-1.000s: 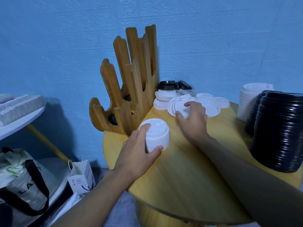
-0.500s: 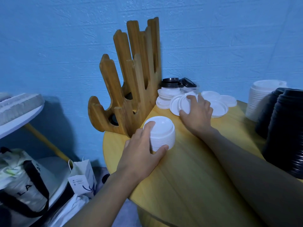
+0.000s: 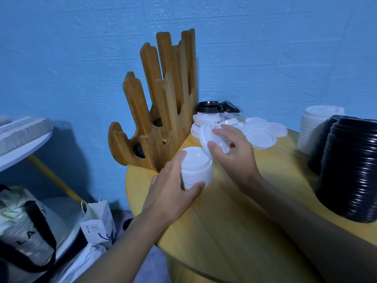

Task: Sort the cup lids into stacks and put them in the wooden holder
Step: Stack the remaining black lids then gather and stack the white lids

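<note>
Fingers [image 3: 220,132] of the right hand [image 3: 238,155] now pinch a round white plastic lid [image 3: 205,136], lifted off the desk [image 3: 234,221] and tilted just over the white lid stack [image 3: 196,170] gripped by the left hand [image 3: 171,190] beside the slotted wooden holder [image 3: 163,111]; stacking likely goes on.

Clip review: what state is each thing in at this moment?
Left hand: grips the white lid stack standing on the table.
Right hand: holds a white lid, tilted, just above that stack.
Wooden holder: upright at the table's edge.
Loose white lids: lying flat behind the hands.
</note>
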